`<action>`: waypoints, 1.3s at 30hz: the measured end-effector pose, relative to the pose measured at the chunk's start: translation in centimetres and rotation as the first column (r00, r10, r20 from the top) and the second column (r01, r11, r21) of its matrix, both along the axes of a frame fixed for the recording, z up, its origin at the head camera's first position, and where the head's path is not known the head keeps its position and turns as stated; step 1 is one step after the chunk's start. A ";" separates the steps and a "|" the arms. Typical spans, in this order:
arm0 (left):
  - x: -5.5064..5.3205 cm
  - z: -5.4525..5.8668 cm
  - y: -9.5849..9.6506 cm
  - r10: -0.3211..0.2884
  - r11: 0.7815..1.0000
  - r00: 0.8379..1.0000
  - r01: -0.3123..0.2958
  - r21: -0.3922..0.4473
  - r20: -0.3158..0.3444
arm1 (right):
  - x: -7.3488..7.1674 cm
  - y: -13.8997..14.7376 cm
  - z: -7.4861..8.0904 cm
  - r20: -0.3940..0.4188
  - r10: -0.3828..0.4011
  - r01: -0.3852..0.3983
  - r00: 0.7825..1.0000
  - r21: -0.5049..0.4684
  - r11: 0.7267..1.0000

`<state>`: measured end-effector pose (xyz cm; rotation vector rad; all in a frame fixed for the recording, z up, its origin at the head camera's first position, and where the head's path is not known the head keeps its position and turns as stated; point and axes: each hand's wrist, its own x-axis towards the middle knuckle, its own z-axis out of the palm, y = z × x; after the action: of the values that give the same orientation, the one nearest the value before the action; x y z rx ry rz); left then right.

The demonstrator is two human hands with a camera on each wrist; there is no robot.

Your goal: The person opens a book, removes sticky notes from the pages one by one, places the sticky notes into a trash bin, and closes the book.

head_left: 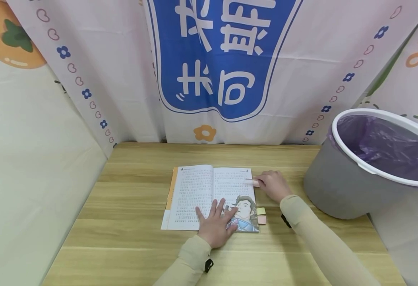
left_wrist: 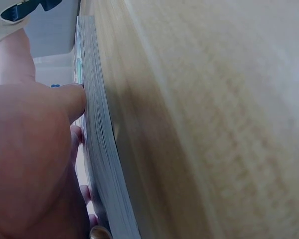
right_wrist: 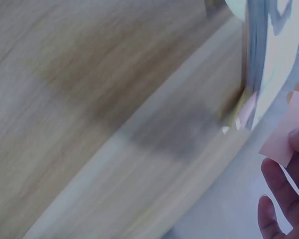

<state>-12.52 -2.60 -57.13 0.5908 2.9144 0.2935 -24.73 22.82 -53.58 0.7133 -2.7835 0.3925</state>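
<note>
An open book lies on the wooden table, with printed text on both pages and a cartoon figure at the lower right. My left hand rests spread over the book's lower middle, fingers straight across the pages. In the left wrist view its thumb lies along the edge of the page block. At the book's right edge my right hand pinches a pink sticky note between thumb and fingers; the note overlaps the right page's margin. Below it, a yellow tab and a pink tab stick out from the same edge.
A grey trash bin with a white rim and purple liner stands at the right, overlapping the table's edge. A white curtain with a blue printed panel hangs behind the table.
</note>
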 end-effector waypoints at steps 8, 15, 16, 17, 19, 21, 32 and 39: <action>-0.1 -0.9 -0.1 -0.001 0.999 1.000 0.002 0.034 -0.019 | 1.3 1.4 1.9 -0.067 0.002 -0.006 0.998 -0.069 0.998; -0.1 -1.0 -0.1 0.001 1.000 1.000 0.000 0.029 -0.022 | 2.5 3.4 5.0 -0.245 -0.008 -0.021 0.970 -0.117 0.993; -0.1 -1.0 -0.1 0.000 1.000 1.000 0.001 0.031 -0.025 | 2.7 3.7 5.6 -0.277 -0.007 -0.028 0.961 -0.125 0.992; -0.1 -1.0 -0.1 0.000 1.000 1.000 0.001 0.029 -0.024 | 2.9 4.0 6.2 -0.306 -0.009 -0.033 0.952 -0.134 0.990; -0.1 -1.0 -0.1 -0.002 1.000 1.000 0.002 0.028 -0.026 | 3.4 4.5 7.7 -0.363 -0.018 -0.037 0.932 -0.144 0.989; -0.2 -1.0 -0.2 -0.002 1.000 1.000 0.003 0.025 -0.025 | 4.1 4.9 9.3 -0.415 -0.036 -0.032 0.909 -0.158 0.987; -0.2 -1.0 -0.1 -0.006 1.000 1.000 0.007 0.026 -0.028 | 8.1 6.9 17.4 -0.623 -0.183 -0.056 0.760 -0.344 0.937; -0.1 -0.9 -0.2 -0.004 1.000 0.999 0.004 0.019 -0.032 | 9.8 9.1 20.6 -0.626 -0.329 0.032 0.707 -0.436 0.900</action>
<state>-12.64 -2.79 -58.04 0.6096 2.9433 0.3153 -14.89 31.88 -32.98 0.3600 -1.9453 0.5028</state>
